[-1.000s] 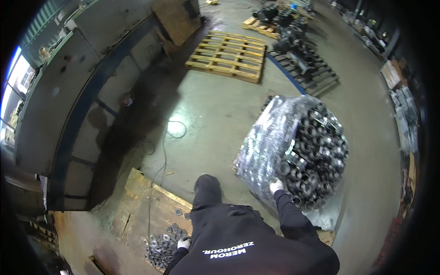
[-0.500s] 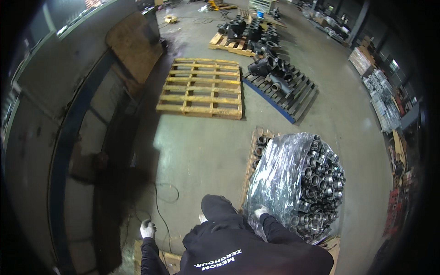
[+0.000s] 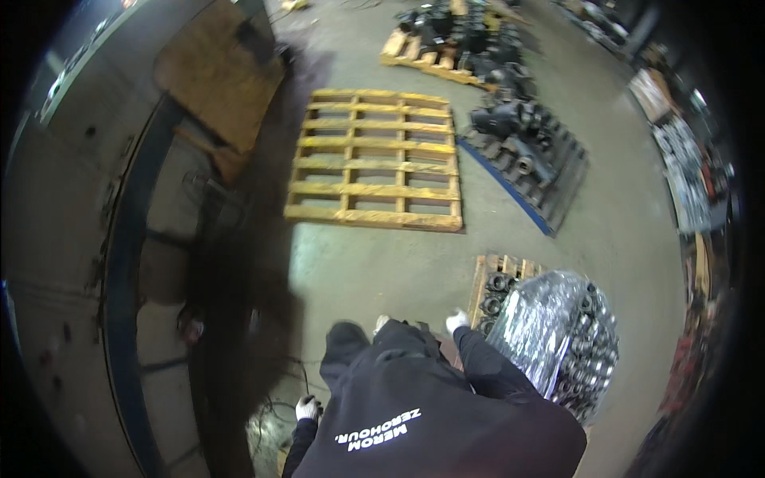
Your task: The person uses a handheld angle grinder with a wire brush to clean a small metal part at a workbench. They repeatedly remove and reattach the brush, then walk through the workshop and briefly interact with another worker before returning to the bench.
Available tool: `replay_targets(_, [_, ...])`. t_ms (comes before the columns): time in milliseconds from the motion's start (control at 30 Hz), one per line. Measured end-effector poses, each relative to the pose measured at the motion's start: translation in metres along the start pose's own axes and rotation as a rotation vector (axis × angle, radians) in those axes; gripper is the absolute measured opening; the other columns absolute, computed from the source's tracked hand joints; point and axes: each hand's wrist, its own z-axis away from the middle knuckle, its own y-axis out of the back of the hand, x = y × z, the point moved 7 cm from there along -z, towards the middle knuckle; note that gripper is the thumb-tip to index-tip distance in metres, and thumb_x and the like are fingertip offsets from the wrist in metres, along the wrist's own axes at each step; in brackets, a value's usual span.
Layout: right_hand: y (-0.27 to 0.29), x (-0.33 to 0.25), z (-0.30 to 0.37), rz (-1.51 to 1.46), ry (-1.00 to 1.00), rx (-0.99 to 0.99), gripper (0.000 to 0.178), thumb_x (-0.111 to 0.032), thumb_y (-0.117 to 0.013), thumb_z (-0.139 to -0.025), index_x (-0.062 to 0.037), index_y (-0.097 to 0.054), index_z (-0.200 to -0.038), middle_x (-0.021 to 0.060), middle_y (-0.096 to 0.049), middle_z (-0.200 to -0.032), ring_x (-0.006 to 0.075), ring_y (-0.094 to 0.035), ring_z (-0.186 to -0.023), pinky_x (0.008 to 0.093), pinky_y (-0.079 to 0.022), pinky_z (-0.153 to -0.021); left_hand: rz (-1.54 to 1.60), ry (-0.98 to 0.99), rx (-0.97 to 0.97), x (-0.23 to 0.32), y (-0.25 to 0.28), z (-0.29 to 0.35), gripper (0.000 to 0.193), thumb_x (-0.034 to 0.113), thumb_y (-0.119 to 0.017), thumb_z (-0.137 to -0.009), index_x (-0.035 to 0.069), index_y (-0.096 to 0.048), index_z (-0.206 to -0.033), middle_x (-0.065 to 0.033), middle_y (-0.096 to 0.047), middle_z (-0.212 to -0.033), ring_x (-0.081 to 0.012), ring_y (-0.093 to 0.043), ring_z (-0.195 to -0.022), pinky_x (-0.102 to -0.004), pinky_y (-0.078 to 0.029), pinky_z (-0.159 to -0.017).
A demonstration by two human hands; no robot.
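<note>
My left hand (image 3: 307, 408), in a white glove with darker fingers, hangs low beside my body. A thin dark cable (image 3: 304, 374) on the floor passes behind it, and whether the two touch cannot be told. My right hand (image 3: 457, 320), also white-gloved, is held out ahead of me. It is nearest the left edge of a wooden pallet (image 3: 478, 288) loaded with dark metal pipe fittings (image 3: 588, 362), partly covered by clear plastic wrap (image 3: 532, 319). The right fingers are small and blurred. Neither hand shows a thing in it.
A bare yellow wooden pallet (image 3: 373, 191) lies on the floor ahead. To its right, a blue-edged pallet (image 3: 510, 195) carries large dark castings (image 3: 510, 119). Farther back stands another loaded pallet (image 3: 438, 68). A bench-like structure with a blue beam (image 3: 119, 319) runs along the left; stacked goods (image 3: 685, 171) line the right.
My view has swung, and the wrapped load now lies lower and farther right. The right hand has come away from the plastic wrap to beyond the load's left side. The left hand is closer to my body.
</note>
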Motion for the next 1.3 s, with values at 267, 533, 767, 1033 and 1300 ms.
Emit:
replay_targets(267, [0.033,-0.31,-0.127,-0.554,0.019,-0.136,0.037,-0.001,-0.062,-0.088,-0.0025,-0.062,-0.125,0.0149,-0.07,-0.113,0.024,-0.07,-0.098,0.0341,-0.058,-0.076,0.025,0.139,0.001,0.164,-0.019,-0.153,0.022,0.002,-0.057,-0.089,0.0,-0.062,-0.111,-0.0147,-0.066,-0.079,-0.0228,-0.061,-0.054,-0.0359,-0.051,-0.049])
replay_targets(533, [0.015,-0.379,-0.198,-0.45,-0.261,-0.017,0.042,-0.005,-0.066,-0.084,-0.0047,-0.061,-0.126,0.0153,-0.069,-0.111,0.0293,-0.068,-0.099,0.0423,-0.057,-0.082,-0.005,-0.179,0.087,0.511,0.039,-0.419,0.024,0.004,-0.058,-0.09,0.003,-0.064,-0.113,-0.011,-0.066,-0.079,-0.0184,-0.062,-0.06,-0.0335,-0.051,-0.052])
replay_targets(767, [-0.007,-0.46,-0.278,-0.664,-0.644,0.0,0.052,0.007,-0.048,-0.087,-0.0099,-0.051,-0.136,0.0207,-0.066,-0.11,0.0345,-0.069,-0.08,0.0499,-0.057,-0.058,-0.198,-0.435,0.059,0.799,0.007,-0.586,0.025,0.008,-0.062,-0.091,0.0,-0.065,-0.114,-0.0105,-0.07,-0.104,-0.0177,-0.065,-0.097,-0.0302,-0.051,-0.088])
replay_targets(1033, [0.057,-0.681,-0.513,-0.075,-0.297,-0.156,0.041,-0.026,-0.061,-0.086,-0.0033,-0.064,-0.12,0.0217,-0.068,-0.116,0.0338,-0.064,-0.11,0.0398,-0.049,-0.097,-0.335,-0.127,-0.088,0.929,-0.093,-0.609,0.022,0.006,-0.059,-0.089,0.002,-0.065,-0.11,-0.0115,-0.069,-0.093,-0.0202,-0.066,-0.074,-0.0331,-0.056,-0.061])
replay_targets(1300, [0.238,-1.038,-0.734,-0.632,0.071,0.07,0.04,-0.009,-0.06,-0.092,-0.0042,-0.058,-0.132,0.0156,-0.069,-0.119,0.0243,-0.068,-0.103,0.0346,-0.053,-0.094,-0.119,-0.032,-0.106,1.063,-0.153,-0.679,0.028,0.0,-0.06,-0.083,0.005,-0.063,-0.11,-0.0102,-0.065,-0.081,-0.0209,-0.06,-0.062,-0.037,-0.05,-0.051])
